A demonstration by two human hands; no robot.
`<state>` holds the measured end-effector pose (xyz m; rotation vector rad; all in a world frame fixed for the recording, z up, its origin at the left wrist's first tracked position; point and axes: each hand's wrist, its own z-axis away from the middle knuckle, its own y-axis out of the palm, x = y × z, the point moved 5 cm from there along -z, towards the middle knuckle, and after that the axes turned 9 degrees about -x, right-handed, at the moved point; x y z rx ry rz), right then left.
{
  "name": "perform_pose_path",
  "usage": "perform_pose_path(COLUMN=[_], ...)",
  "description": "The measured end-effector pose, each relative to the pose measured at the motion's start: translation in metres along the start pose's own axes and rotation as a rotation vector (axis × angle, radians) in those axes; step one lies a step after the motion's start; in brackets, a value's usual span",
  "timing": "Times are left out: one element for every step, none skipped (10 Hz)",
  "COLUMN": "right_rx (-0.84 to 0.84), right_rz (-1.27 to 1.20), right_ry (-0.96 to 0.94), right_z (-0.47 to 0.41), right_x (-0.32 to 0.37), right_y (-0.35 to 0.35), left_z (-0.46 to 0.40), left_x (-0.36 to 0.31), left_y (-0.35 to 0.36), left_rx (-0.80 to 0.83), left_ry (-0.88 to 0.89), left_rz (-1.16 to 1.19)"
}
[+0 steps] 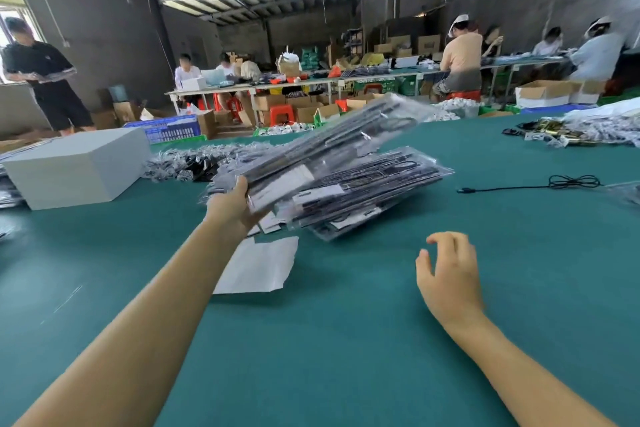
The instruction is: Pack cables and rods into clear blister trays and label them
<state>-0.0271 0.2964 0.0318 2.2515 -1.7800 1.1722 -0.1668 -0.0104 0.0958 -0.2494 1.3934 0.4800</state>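
A green table mat is filling the lower and middle frame. At the left edge of the frame a white box is sitting on it. In the centre a stack of packed blister trays is lying on the mat, dark cables and white labels showing through the clear plastic. Just above it, a held bundle of blister trays is tilting up toward the upper right, its lower end overlapping the stack. The left hand is gripping that bundle at its lower left end, fingers under it and thumb curled over the top. Below the stack, a white paper sheet is lying flat on the mat. At the lower right of centre the right hand is hovering above the mat, holding nothing, its fingers loosely curved and apart. At the right, a loose black cable is lying on the mat, well apart from the stack.
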Motion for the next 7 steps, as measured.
perform_pose_path(right_rx=[0.169,0.225,0.256,0.268,0.279,0.281,0.253], right_rz=[0.029,0.048,0.067,0.076,0.099,0.114,0.062], right_ry=[0.167,0.202,0.204,0.208,0.205,0.199,0.234], right_z=[0.001,-0.001,0.0,0.0,0.0,0.001,-0.001], right_x=[-0.016,-0.018,-0.019,-0.02,-0.023,-0.025,-0.03], right_y=[0.011,0.014,0.016,0.019,0.021,0.024,0.024], left_z=[-0.03,-0.051,-0.061,-0.065,-0.064,-0.058,-0.042], left_x=[-0.007,-0.002,0.014,0.02,0.019,0.025,0.037], left_y=[0.028,0.04,0.046,0.041,0.049,0.048,0.037], left_rx=[0.042,0.03,0.058,-0.053,-0.113,-0.045,-0.131], left_ry=[-0.126,-0.113,-0.112,0.04,0.426,0.124,0.16], left_rz=[0.086,-0.011,-0.012,-0.266,-0.9,-0.498,-0.64])
